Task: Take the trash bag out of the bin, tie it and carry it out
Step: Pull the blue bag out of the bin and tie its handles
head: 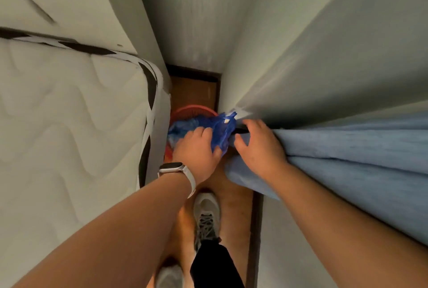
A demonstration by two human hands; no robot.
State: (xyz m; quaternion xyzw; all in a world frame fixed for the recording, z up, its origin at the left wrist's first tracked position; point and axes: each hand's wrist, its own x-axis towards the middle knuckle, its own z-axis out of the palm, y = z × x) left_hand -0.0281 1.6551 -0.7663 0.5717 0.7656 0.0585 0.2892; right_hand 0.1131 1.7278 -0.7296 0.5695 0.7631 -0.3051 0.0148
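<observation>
Narrow floor gap btwn mattress [69,107] & wall. Left hand [196,148] grip closed on blue trash bag [217,130], bag partly in red bin [192,110] just beyond it. Right hand [259,146] open beside, on curtain [347,148]. Bag not out yet; tying & carrying left.

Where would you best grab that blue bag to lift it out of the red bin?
Probably by the loose gathered top edge of the blue bag, coming from above. It stands up past the red bin rim, and the left hand already pinches it there. The mattress and wall block the sides.
</observation>
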